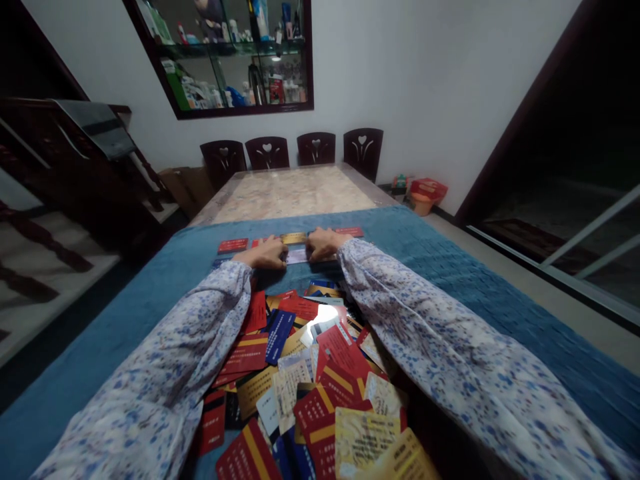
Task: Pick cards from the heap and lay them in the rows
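Note:
Both arms reach forward over the table in floral sleeves. My left hand point(269, 253) has its fingers curled at the left end of a pale card point(297, 257). My right hand point(323, 245) is closed at the same card's right end, so the card lies between the two hands on the blue cloth. Just beyond it is a gold card point(293, 238). A red card point(233, 246) lies left of my left hand, and another red card point(350, 232) is partly hidden behind my right hand. Nearer me, between my forearms, spreads a heap of mixed cards point(295, 373).
A blue cloth point(425, 287) covers the near part of the table, with the marble-patterned top point(305, 190) beyond. Several dark chairs point(267, 153) stand at the far end. A wooden railing point(65, 160) is at left, and a glass-shelved cabinet point(235, 113) hangs behind.

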The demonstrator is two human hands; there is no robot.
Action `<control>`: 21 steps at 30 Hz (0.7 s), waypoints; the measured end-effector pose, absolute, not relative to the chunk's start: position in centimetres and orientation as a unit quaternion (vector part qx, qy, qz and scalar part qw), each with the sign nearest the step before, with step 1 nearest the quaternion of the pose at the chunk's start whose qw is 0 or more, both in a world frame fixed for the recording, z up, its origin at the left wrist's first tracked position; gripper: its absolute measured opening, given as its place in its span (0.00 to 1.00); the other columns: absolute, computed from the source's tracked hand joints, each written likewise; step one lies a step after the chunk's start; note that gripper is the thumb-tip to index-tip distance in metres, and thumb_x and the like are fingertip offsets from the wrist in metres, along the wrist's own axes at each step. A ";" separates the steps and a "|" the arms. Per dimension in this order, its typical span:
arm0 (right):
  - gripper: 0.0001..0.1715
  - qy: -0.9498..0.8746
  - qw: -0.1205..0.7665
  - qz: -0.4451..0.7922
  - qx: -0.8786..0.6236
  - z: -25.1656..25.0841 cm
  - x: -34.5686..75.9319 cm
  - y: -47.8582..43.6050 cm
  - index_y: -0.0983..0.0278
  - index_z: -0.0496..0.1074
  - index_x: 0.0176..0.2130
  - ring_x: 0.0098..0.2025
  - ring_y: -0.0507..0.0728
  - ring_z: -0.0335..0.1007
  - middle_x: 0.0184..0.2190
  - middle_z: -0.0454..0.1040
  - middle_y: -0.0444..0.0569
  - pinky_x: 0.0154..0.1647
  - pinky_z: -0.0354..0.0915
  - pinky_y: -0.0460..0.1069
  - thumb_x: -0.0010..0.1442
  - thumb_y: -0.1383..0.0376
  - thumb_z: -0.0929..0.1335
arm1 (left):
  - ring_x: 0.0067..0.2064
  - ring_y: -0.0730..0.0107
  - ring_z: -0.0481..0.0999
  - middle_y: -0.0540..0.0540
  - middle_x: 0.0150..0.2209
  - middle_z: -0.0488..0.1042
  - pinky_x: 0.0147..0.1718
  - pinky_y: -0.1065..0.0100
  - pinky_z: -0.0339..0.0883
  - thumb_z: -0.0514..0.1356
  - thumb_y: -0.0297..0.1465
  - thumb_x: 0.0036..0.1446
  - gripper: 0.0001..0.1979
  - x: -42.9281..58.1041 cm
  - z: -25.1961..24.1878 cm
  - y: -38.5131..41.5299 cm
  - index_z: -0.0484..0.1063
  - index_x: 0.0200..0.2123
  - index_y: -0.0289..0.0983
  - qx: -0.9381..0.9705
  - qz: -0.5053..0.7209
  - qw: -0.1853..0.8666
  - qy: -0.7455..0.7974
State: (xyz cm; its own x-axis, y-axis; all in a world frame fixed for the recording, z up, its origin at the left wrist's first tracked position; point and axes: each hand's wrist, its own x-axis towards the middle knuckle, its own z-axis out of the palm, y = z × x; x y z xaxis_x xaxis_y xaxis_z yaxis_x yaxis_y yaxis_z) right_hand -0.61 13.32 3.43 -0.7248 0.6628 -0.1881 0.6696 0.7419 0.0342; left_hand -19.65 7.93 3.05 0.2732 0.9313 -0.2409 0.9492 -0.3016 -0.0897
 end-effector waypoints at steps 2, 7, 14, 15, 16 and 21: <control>0.22 0.927 0.095 -0.019 0.361 3.4 -0.7 13.3 0.63 0.82 0.47 0.57 0.68 0.71 0.49 0.81 0.57 0.55 0.66 0.55 0.54 0.59 0.71 | 0.56 0.46 0.67 0.39 0.46 0.76 0.55 0.50 0.65 0.61 0.34 0.50 0.11 -19.4 3.3 8.0 0.75 0.37 0.37 0.796 -0.135 0.036 0.589; 0.21 0.927 0.091 -0.018 0.363 3.4 -0.7 13.3 0.63 0.82 0.46 0.59 0.69 0.69 0.50 0.81 0.57 0.56 0.65 0.56 0.53 0.59 0.72 | 0.57 0.43 0.68 0.36 0.48 0.76 0.55 0.46 0.65 0.61 0.34 0.50 0.12 -18.7 3.6 8.1 0.77 0.38 0.36 0.791 -0.153 0.029 0.591; 0.22 0.931 0.094 0.017 0.353 3.8 -0.5 12.5 0.64 0.80 0.49 0.62 0.71 0.63 0.54 0.77 0.59 0.59 0.63 0.62 0.57 0.59 0.71 | 0.58 0.40 0.68 0.34 0.52 0.74 0.55 0.43 0.63 0.60 0.34 0.51 0.13 -19.4 2.7 8.2 0.77 0.39 0.36 0.800 -0.137 -0.004 0.585; 0.23 0.932 0.087 0.025 0.350 3.9 -0.3 12.4 0.64 0.80 0.50 0.61 0.71 0.63 0.55 0.77 0.60 0.59 0.62 0.63 0.57 0.59 0.71 | 0.58 0.40 0.68 0.34 0.53 0.74 0.55 0.42 0.63 0.60 0.35 0.51 0.14 -19.6 2.6 8.3 0.77 0.40 0.36 0.800 -0.134 -0.009 0.584; 0.24 0.934 0.079 0.032 0.347 3.9 0.0 12.4 0.64 0.79 0.52 0.61 0.71 0.63 0.56 0.76 0.60 0.59 0.62 0.63 0.57 0.58 0.71 | 0.59 0.39 0.67 0.34 0.54 0.73 0.55 0.42 0.63 0.60 0.35 0.52 0.16 -19.8 2.6 8.3 0.77 0.42 0.36 0.801 -0.130 -0.013 0.584; 0.26 0.937 0.036 0.057 0.343 4.0 2.0 12.3 0.61 0.76 0.57 0.60 0.70 0.62 0.58 0.75 0.59 0.58 0.59 0.62 0.61 0.59 0.69 | 0.60 0.41 0.65 0.35 0.58 0.71 0.55 0.45 0.61 0.59 0.35 0.54 0.20 -19.7 2.7 7.7 0.77 0.50 0.36 0.813 -0.083 -0.033 0.576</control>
